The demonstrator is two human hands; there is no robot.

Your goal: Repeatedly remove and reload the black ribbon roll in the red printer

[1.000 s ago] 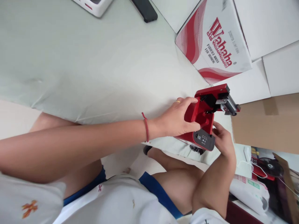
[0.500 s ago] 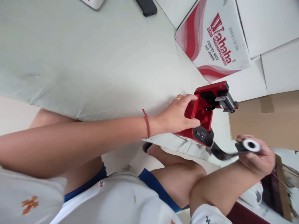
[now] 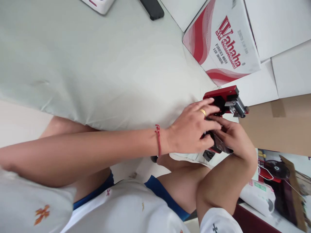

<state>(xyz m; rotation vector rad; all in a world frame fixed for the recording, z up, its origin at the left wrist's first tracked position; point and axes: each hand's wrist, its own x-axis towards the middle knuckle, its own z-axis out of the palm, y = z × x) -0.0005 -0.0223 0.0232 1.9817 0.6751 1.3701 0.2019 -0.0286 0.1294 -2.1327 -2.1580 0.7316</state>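
A red printer-like machine [image 3: 221,94] stands at the right end of the cloth-covered table, its lid raised and a metal roller [image 3: 238,107] at the lid's edge. Over its compartment, my left hand [image 3: 191,127], wearing a ring and red bracelet, has bent fingers and thumb closed around the dark roll. From the right, my right hand [image 3: 236,137] meets it, fingers tucked in at the same roll. Most of the roll is hidden under both hands. A shiny dark film strip [image 3: 223,144] hangs from it, below the fingers.
A Wahaha water carton [image 3: 223,45] and white boxes [image 3: 279,29] line the back, with a brown cardboard box [image 3: 274,126] at the right. A black phone-like object [image 3: 153,9] and a white device [image 3: 99,5] lie at the far edge. A white package [image 3: 259,197] sits lower right.
My right hand has brought the roll from the right over to the machine. My left hand has moved from the compartment's rim to over it, and the two hands now meet there.
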